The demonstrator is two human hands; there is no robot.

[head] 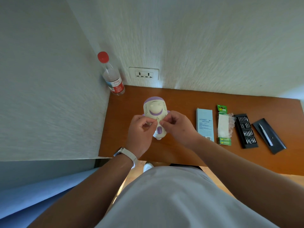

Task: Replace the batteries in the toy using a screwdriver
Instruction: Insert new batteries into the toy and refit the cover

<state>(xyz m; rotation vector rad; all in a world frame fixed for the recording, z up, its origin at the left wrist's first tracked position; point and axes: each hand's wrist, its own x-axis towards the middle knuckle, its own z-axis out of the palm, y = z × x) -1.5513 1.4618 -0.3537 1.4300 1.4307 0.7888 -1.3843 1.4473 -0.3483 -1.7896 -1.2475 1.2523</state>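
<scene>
Both hands are pinching at the toy point(155, 112) middle | left hand point(141, 129) and right hand point(178, 127) narrow, fingertips on it | toy lying on the surface point(181, 99), long axis away from me | screwdriver point(265, 134) lying far to my right, right hand is nearer.

Your toy point(154, 111) is a cream figure with lilac trim, lying on the counter point(181, 99) with its rounded head toward the wall; its middle is hidden, so the battery door's state can't be told. To its right lies the green battery pack point(224, 127), its clear blister torn open. Further right sit the black tray of screwdriver bits point(246, 131) and the slim screwdriver point(265, 134) in its dark lid.
</scene>
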